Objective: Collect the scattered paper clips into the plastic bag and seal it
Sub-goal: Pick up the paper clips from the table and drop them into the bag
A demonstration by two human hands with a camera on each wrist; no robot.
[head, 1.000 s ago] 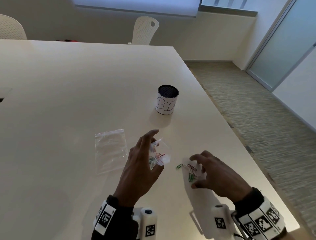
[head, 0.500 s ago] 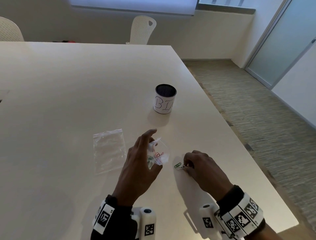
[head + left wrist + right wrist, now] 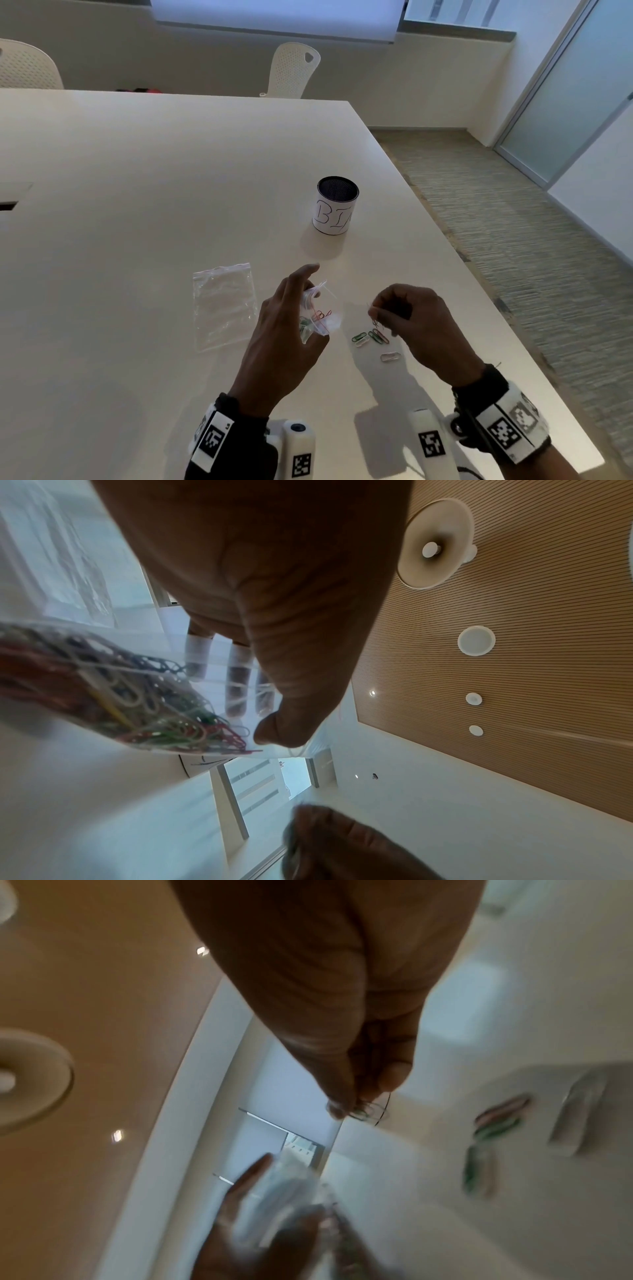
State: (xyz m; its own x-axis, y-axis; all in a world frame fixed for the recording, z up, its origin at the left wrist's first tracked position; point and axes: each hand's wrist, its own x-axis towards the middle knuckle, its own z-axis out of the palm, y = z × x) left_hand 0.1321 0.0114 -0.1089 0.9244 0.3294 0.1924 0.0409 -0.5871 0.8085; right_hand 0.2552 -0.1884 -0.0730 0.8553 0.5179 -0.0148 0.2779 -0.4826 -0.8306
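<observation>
Meanwhile the left hand point(image 3: 284, 339) grips the plastic bag point(image 3: 317, 317) of clips above the worktop point(image 3: 137, 205) while the right hand point(image 3: 418, 329) pinches a paper clip point(image 3: 375, 322) over the loose clips point(image 3: 371, 337) near the right edge.

**Clip pinched above loose clips, right wrist view**

A thin wire paper clip point(image 3: 368, 1111) is pinched between the thumb and fingers point(image 3: 394, 1077) of the right hand point(image 3: 335, 988). Blurred green and red paper clips point(image 3: 493, 1129) are seen lying on the pale surface point(image 3: 445, 1218) to the right, with a pale clip point(image 3: 578, 1110) just beside them. Lower down, the left hand point(image 3: 246, 1180) is seen holding a clear plastic bag point(image 3: 291, 1191), heavily blurred.
</observation>
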